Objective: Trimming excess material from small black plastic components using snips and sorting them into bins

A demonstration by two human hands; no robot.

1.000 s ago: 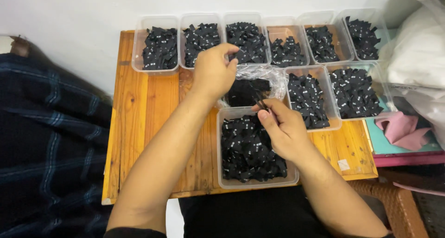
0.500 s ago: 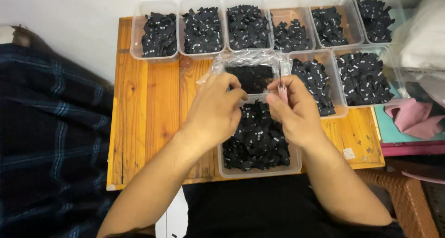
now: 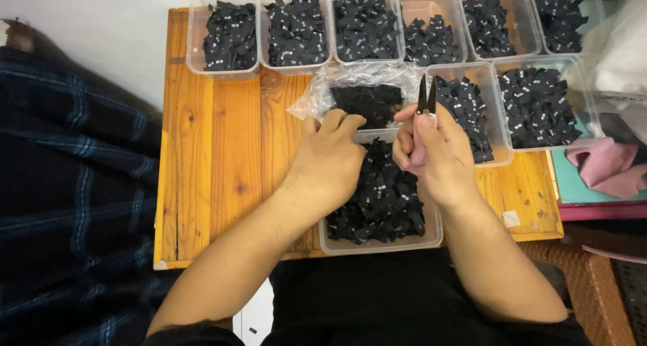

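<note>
My right hand [image 3: 435, 154] grips a small pair of black thread snips [image 3: 426, 95], blades pointing up and away from me. My left hand [image 3: 331, 159] hovers over the near clear plastic tub [image 3: 377, 243] full of small black fabric labels; its fingertips pinch at something small at the tub's far rim, too small to make out. Just beyond both hands lies a crumpled clear plastic bag [image 3: 364, 93] holding more black labels.
Several clear tubs of black labels line the far edge of the wooden table [image 3: 222, 150], with two more [image 3: 536, 103] at the right. A dark plaid cloth [image 3: 67, 198] lies left, pink cloth [image 3: 606, 167] and a wicker seat [image 3: 593, 278] right.
My left hand came back from the far row of tubs to the near tub's rim. My right hand lifted the snips up beside the bag. The view has moved closer.
</note>
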